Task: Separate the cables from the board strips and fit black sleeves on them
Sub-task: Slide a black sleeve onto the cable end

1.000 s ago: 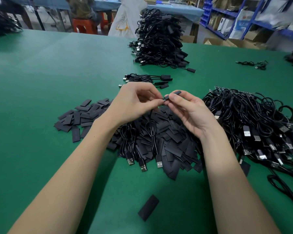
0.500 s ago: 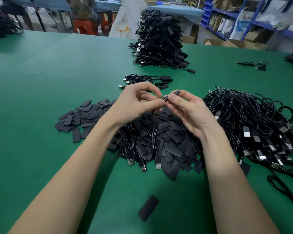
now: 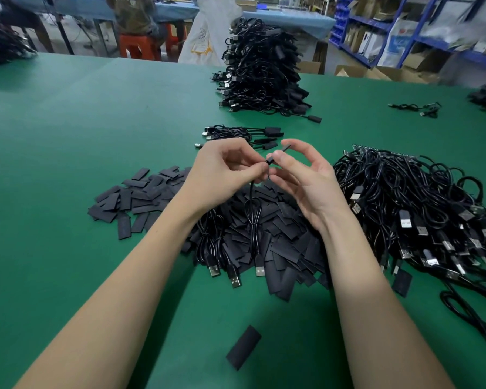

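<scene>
Both hands meet above the green table (image 3: pixel 68 153), over a heap of flat black sleeves (image 3: pixel 281 237). The left hand (image 3: pixel 222 175) pinches the end of a black cable (image 3: pixel 251 209) between thumb and fingertips; the cable hangs down in a loop, and its plug lies at the near edge of the heap. The right hand (image 3: pixel 306 178) pinches a narrow black sleeve (image 3: pixel 278 155) at that cable end, its other fingers loosely spread.

Left of the heap the table is bare and wide up to its far edge. One loose sleeve (image 3: pixel 243 348) lies alone between the forearms. To the right, touching the right forearm, sprawls a tangle of cables (image 3: pixel 418 206) with a board strip (image 3: pixel 382 151) along its far side. Beyond the hands lie a small bundle (image 3: pixel 242 133) and a tall stack of cables (image 3: pixel 261 71). Cardboard boxes (image 3: pixel 376 73) sit past the far edge; their contents cannot be seen.
</scene>
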Action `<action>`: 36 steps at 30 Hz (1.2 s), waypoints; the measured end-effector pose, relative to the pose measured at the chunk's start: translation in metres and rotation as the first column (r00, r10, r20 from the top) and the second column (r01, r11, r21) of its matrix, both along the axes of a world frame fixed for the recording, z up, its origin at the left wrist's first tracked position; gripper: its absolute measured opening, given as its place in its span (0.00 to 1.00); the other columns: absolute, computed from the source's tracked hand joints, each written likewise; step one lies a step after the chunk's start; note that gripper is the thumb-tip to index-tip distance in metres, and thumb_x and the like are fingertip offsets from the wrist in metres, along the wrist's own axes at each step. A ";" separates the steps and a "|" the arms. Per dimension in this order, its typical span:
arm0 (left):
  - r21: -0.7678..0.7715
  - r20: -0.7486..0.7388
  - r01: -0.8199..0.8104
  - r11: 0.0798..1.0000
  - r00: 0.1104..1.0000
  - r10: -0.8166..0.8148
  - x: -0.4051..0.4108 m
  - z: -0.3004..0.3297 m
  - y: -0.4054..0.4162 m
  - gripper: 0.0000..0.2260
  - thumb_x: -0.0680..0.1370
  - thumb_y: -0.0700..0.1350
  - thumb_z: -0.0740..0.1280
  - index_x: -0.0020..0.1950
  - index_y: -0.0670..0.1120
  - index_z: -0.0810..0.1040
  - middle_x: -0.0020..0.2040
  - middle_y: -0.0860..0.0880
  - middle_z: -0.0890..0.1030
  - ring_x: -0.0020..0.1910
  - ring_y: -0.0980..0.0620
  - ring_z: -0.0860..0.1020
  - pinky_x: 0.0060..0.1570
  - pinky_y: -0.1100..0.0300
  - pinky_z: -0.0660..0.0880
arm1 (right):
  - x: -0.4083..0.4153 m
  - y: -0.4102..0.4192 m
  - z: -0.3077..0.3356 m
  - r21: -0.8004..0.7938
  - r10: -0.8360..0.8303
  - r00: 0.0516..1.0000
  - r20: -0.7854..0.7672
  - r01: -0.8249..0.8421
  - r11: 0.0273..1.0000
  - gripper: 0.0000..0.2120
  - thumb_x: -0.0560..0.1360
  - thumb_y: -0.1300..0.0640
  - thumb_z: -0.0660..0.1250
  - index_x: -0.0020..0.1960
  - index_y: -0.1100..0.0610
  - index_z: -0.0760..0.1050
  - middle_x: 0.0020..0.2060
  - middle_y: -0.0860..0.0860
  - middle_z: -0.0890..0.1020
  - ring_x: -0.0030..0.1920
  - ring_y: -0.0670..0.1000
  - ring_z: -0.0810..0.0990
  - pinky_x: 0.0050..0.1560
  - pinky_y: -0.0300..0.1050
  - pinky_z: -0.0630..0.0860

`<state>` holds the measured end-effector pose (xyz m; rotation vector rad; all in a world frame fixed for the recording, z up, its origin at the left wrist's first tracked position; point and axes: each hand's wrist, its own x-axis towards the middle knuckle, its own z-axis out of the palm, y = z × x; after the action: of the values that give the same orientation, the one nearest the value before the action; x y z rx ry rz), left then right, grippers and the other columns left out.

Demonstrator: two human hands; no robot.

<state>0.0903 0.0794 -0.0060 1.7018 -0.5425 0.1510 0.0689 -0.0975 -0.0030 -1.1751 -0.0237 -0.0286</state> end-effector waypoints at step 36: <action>-0.024 -0.045 -0.063 0.998 0.997 0.062 0.000 0.000 -0.001 0.04 0.76 0.37 0.75 0.47 0.37 0.82 0.39 0.43 0.86 0.41 0.45 0.86 0.47 0.54 0.84 | 0.007 0.015 -0.009 0.120 -0.158 0.987 0.030 0.154 0.981 0.09 0.74 0.65 0.75 0.50 0.54 0.86 0.53 0.62 0.86 0.51 0.53 0.86 0.47 0.40 0.82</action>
<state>0.0903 0.0789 -0.0059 1.6940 -0.4535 0.1641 0.0763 -0.0825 -0.0120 -1.0565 0.0348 -0.1894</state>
